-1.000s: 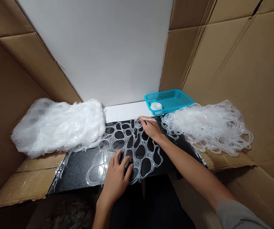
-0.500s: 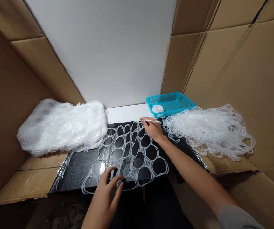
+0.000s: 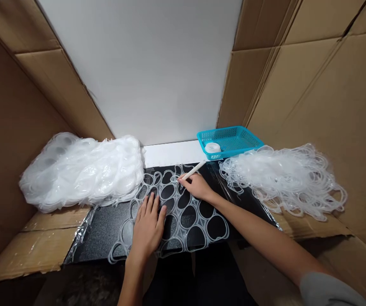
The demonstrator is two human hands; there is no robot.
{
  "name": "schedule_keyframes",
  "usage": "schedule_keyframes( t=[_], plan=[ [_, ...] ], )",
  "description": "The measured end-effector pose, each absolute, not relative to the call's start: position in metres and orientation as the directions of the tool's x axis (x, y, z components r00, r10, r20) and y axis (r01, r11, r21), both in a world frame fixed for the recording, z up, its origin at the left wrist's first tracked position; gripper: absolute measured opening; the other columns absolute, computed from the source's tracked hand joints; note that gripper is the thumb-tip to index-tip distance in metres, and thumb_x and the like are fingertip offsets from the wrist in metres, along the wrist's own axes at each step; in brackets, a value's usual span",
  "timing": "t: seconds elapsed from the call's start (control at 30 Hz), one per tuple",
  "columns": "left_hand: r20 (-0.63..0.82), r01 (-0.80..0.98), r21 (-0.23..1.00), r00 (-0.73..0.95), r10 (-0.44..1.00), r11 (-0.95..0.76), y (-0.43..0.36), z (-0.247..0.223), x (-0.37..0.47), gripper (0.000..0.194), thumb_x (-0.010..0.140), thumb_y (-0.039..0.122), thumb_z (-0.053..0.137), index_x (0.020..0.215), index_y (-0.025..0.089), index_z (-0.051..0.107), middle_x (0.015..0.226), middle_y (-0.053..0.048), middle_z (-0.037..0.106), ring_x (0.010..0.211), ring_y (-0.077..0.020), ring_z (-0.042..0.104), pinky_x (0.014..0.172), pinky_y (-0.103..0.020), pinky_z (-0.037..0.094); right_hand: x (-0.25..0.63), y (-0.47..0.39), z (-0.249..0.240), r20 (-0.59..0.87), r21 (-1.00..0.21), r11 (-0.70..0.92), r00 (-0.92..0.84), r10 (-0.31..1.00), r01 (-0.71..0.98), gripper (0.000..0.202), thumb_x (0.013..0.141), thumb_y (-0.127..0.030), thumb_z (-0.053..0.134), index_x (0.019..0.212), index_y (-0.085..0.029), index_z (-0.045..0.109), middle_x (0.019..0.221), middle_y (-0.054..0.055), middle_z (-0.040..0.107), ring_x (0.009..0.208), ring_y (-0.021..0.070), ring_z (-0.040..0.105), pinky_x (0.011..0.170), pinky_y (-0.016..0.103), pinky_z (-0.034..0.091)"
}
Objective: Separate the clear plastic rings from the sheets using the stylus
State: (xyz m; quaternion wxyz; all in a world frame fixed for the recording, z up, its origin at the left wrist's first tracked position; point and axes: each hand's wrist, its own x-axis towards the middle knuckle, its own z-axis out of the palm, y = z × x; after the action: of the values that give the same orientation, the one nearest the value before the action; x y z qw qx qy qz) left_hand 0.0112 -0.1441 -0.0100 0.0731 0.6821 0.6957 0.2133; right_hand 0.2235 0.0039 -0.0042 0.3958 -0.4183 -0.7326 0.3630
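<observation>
A perforated clear sheet (image 3: pixel 183 212) lies on a black counter (image 3: pixel 98 229) beneath both hands, spreading between and below them. Half a second earlier, the left hand (image 3: pixel 149 225) was nearer the counter's front edge with fingers curled; now it rests flat on the sheet, fingers slightly spread. The right hand (image 3: pixel 195 185), closed in a pinch, holds a white pen-like tool (image 3: pixel 194 171), now tilted more steeply over the sheet's far part.

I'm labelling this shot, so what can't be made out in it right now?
Head view: part of the ring sheet, covered by the left hand.
Head view: lower tip of the white stick, too small at the right hand.
Head view: lower layers of the left pile, under its top layers.
Head view: end of the grey sleeve, cut by the bottom edge.
</observation>
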Motion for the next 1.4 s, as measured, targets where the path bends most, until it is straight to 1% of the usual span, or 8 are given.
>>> schedule_keyframes(
  t=[0.13,0.27,0.37,0.5,0.67,0.8,1.1,1.4],
  plan=[
    [0.273,0.902,0.427,-0.068,0.96,-0.058,-0.149,-0.003,0.002,0.052,0.106,0.045,0.048,0.151,0.02,0.055,0.167,-0.016,0.043,0.158,-0.0369,0.035,0.125,-0.064,0.035,0.237,0.013,0.001,0.171,-0.849,0.21,-0.124,0.977,0.486,0.021,0.094,-0.03,0.067,0.092,-0.018,0.083,0.079,0.009,0.081,0.073,0.0274,0.076,0.072,0.035,0.058],
    [0.282,0.849,0.493,0.052,0.958,-0.192,-0.149,0.003,0.015,0.044,0.106,0.039,0.048,0.146,0.025,0.058,0.158,-0.013,0.051,0.147,-0.0292,0.05,0.122,-0.054,0.044,0.236,0.009,0.016,0.403,-0.825,0.411,-0.106,0.909,0.388,0.022,0.099,-0.031,0.062,0.099,-0.021,0.082,0.102,0.009,0.083,0.096,0.0274,0.078,0.092,0.037,0.058],
    [0.304,0.878,0.436,0.065,0.95,-0.199,-0.151,0.0,0.025,0.043,0.103,0.04,0.054,0.144,0.025,0.06,0.149,-0.014,0.055,0.143,-0.0321,0.052,0.119,-0.056,0.046,0.218,0.002,0.026,0.517,-0.738,0.585,-0.273,0.811,0.337,0.022,0.102,-0.031,0.06,0.105,-0.023,0.081,0.113,0.007,0.081,0.11,0.0244,0.075,0.106,0.039,0.053],
    [0.312,0.894,0.4,0.077,0.947,-0.205,-0.156,-0.003,0.028,0.045,0.104,0.04,0.054,0.146,0.024,0.059,0.146,-0.015,0.055,0.139,-0.0319,0.054,0.116,-0.055,0.048,0.189,0.006,0.039,0.308,-0.656,0.654,-0.657,0.688,0.377,0.014,0.099,-0.027,0.068,0.097,-0.026,0.082,0.108,0.003,0.082,0.109,0.0262,0.075,0.11,0.047,0.048],
    [0.313,0.885,0.414,0.081,0.946,-0.213,-0.159,0.002,0.027,0.043,0.104,0.038,0.055,0.144,0.024,0.061,0.147,-0.014,0.056,0.14,-0.0322,0.053,0.117,-0.054,0.048,0.177,0.019,0.051,0.399,-0.652,0.677,-0.605,0.689,0.341,0.017,0.102,-0.026,0.065,0.1,-0.025,0.082,0.111,0.004,0.082,0.11,0.024,0.074,0.104,0.043,0.052],
    [0.317,0.869,0.445,0.072,0.946,-0.216,-0.161,0.004,0.029,0.04,0.103,0.034,0.056,0.141,0.025,0.062,0.147,-0.013,0.057,0.138,-0.0309,0.055,0.116,-0.053,0.049,0.183,0.01,0.034,0.336,-0.655,0.726,-0.779,0.529,0.21,0.013,0.096,-0.019,0.07,0.098,-0.024,0.082,0.104,0.004,0.083,0.1,0.0216,0.077,0.097,0.038,0.056],
    [0.331,0.855,0.464,0.076,0.941,-0.233,-0.16,0.003,0.03,0.035,0.102,0.031,0.056,0.135,0.024,0.067,0.144,-0.011,0.061,0.14,-0.031,0.053,0.119,-0.054,0.047,0.192,-0.009,0.012,0.269,-0.867,0.473,-0.654,0.707,0.154,0.012,0.095,-0.025,0.071,0.097,-0.022,0.082,0.109,0.006,0.082,0.105,0.0235,0.076,0.105,0.04,0.055],
    [0.29,0.841,0.509,0.032,0.956,-0.183,-0.16,0.003,0.03,0.052,0.103,0.035,0.056,0.154,0.025,0.05,0.152,-0.012,0.057,0.143,-0.0294,0.052,0.121,-0.053,0.044,0.191,-0.009,0.011,0.263,-0.861,0.481,-0.664,0.7,0.166,0.011,0.095,-0.025,0.071,0.095,-0.024,0.082,0.107,0.005,0.082,0.102,0.0228,0.077,0.103,0.038,0.057]
  ],
)
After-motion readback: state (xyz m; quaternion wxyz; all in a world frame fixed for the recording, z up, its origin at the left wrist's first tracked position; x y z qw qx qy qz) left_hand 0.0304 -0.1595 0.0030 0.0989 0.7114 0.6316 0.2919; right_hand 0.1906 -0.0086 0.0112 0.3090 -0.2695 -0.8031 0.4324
